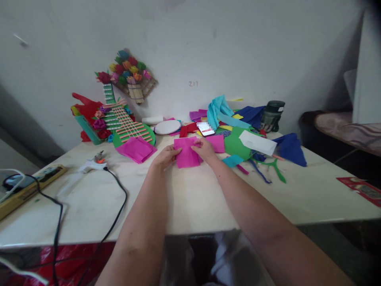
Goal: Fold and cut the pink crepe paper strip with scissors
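Observation:
A square of magenta crepe paper is held between my two hands above the middle of the table. My left hand pinches its left edge. My right hand pinches the same sheet near its upper right part, thumb and fingers together. Behind my right hand lies another magenta paper piece. To the left, a folded magenta paper stack rests against a guitar-shaped craft trimmed with paper flowers. A phone with a lit screen lies just beyond my hands.
Coloured paper scraps and a dark green bottle crowd the back right. At left are a glue gun, its black cord and a power strip. A white oval disc lies behind. A paper bouquet leans on the wall.

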### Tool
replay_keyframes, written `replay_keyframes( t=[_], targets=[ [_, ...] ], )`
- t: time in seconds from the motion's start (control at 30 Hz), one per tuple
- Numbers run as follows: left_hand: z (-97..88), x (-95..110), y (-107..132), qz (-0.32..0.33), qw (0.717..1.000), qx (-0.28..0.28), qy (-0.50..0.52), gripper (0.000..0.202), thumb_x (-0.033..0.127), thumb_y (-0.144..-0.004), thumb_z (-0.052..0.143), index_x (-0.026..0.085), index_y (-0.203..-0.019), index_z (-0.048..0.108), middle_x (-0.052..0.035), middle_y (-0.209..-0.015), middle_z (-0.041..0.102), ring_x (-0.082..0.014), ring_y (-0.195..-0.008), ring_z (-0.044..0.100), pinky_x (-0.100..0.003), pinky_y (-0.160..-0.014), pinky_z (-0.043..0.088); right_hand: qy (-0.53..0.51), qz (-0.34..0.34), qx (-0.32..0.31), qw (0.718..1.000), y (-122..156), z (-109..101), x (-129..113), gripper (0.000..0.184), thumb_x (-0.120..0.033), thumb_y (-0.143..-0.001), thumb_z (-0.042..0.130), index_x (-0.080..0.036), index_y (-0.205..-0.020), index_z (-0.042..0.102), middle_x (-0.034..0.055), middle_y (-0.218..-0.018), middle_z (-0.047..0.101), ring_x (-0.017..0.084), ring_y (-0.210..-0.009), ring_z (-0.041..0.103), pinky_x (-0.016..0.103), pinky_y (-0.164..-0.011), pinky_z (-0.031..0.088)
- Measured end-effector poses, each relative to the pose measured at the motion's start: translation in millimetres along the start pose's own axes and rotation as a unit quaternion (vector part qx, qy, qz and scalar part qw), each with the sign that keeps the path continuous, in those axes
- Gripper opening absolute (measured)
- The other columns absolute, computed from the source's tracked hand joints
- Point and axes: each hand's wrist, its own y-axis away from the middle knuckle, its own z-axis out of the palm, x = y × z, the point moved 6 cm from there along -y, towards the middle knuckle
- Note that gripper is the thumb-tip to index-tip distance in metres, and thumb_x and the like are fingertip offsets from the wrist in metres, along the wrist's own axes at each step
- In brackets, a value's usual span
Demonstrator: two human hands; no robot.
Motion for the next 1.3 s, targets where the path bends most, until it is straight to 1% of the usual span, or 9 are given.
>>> replay_keyframes(
  t=[0.17, 0.33, 0.47, 0.57, 0.77, 0.97, 1.1, 1.23, 1.3],
  targets=[
    [-1.6, 0.4, -1.7, 0.004, 1.000, 0.000, -0.007, 0.033, 0.019, -0.063, 0.076, 0.008, -0.093, 0.068, -0.0103, -0.083, 0.070, -0.0165, -0.070, 0.065, -0.027, -0.069, 0.050, 0.009, 0.035, 0.009, 0.999, -2.3, -1.6, 8.6, 0.002, -0.022, -0.062, 0.058, -0.020, -0.061, 0.058, -0.0022, -0.062, 0.057, 0.015, -0.066, 0.053, 0.031, -0.073, 0.043],
    [-3.7, -0.6, -3.0, 0.003, 1.000, 0.001, -0.005, 0.032, 0.018, -0.063, 0.076, 0.009, -0.093, 0.069, -0.0101, -0.083, 0.070, -0.0167, -0.071, 0.064, -0.027, -0.071, 0.049, -0.095, 0.063, -0.004, 0.993, -2.3, 0.7, 16.6, 0.013, -0.031, -0.062, 0.057, -0.019, -0.059, 0.057, -0.0047, -0.057, 0.053, 0.013, -0.060, 0.050, 0.027, -0.063, 0.042],
    [-0.3, 1.3, -1.3, -0.003, 1.000, -0.004, -0.011, 0.031, 0.017, -0.064, 0.075, 0.009, -0.093, 0.069, -0.0098, -0.083, 0.070, -0.0156, -0.069, 0.064, -0.026, -0.069, 0.048, -0.205, 0.130, -0.017, 0.970, 1.4, 4.0, 21.0, 0.021, -0.037, -0.056, 0.063, -0.019, -0.065, 0.061, -0.0048, -0.059, 0.057, 0.012, -0.058, 0.051, 0.026, -0.058, 0.042],
    [1.4, 1.8, -0.1, -0.012, 1.000, -0.006, -0.014, 0.030, 0.017, -0.064, 0.076, 0.009, -0.091, 0.069, -0.0095, -0.082, 0.070, -0.0155, -0.069, 0.063, -0.026, -0.068, 0.048, -0.235, 0.156, -0.021, 0.959, 2.9, 4.5, 21.4, 0.023, -0.036, -0.052, 0.067, -0.019, -0.066, 0.061, -0.0045, -0.059, 0.059, 0.012, -0.058, 0.052, 0.025, -0.056, 0.043],
    [-8.0, -0.9, -3.8, 0.003, 1.000, 0.000, -0.019, 0.020, 0.018, -0.064, 0.075, 0.010, -0.081, 0.068, -0.0057, -0.069, 0.068, -0.0153, -0.066, 0.063, -0.024, -0.065, 0.049, -0.236, 0.156, 0.012, 0.959, 0.2, 0.5, 25.7, 0.022, -0.035, -0.051, 0.067, -0.018, -0.063, 0.061, -0.0036, -0.059, 0.058, 0.012, -0.057, 0.051, 0.025, -0.056, 0.043],
    [-10.7, -3.0, -4.4, 0.005, 1.000, -0.004, -0.026, 0.033, 0.021, -0.064, 0.076, 0.009, -0.093, 0.067, -0.0093, -0.083, 0.070, -0.0161, -0.071, 0.065, -0.025, -0.067, 0.050, -0.205, 0.128, 0.033, 0.970, -4.3, 1.2, 27.6, 0.019, -0.035, -0.055, 0.066, -0.018, -0.061, 0.059, -0.0018, -0.063, 0.061, 0.014, -0.064, 0.055, 0.029, -0.065, 0.046],
    [-10.5, -2.6, -3.2, 0.002, 1.000, 0.006, -0.014, 0.034, 0.019, -0.064, 0.076, 0.008, -0.095, 0.067, -0.0112, -0.086, 0.070, -0.0174, -0.074, 0.066, -0.025, -0.068, 0.051, -0.204, 0.106, 0.047, 0.972, -4.2, -0.3, 24.0, 0.023, -0.030, -0.055, 0.066, -0.018, -0.075, 0.063, 0.0001, -0.072, 0.064, 0.015, -0.072, 0.058, 0.030, -0.072, 0.047],
    [-11.5, -3.6, -2.9, -0.007, 0.999, 0.032, 0.006, 0.031, 0.015, -0.064, 0.075, 0.007, -0.092, 0.067, -0.0119, -0.083, 0.070, -0.0189, -0.074, 0.067, -0.026, -0.070, 0.052, -0.224, 0.103, 0.040, 0.968, -1.2, -0.7, 19.2, 0.048, -0.026, -0.056, 0.066, -0.019, -0.104, 0.063, -0.0020, -0.070, 0.063, 0.014, -0.069, 0.058, 0.029, -0.070, 0.048],
    [-11.0, -4.4, -2.8, -0.011, 0.999, 0.039, 0.021, 0.029, 0.013, -0.065, 0.073, 0.006, -0.092, 0.066, -0.0124, -0.081, 0.070, -0.0200, -0.075, 0.067, -0.028, -0.072, 0.053, -0.224, 0.105, 0.041, 0.968, -0.1, -0.9, 17.9, 0.054, -0.026, -0.057, 0.066, -0.018, -0.110, 0.062, -0.0015, -0.072, 0.064, 0.014, -0.069, 0.058, 0.030, -0.071, 0.048]
  ],
)
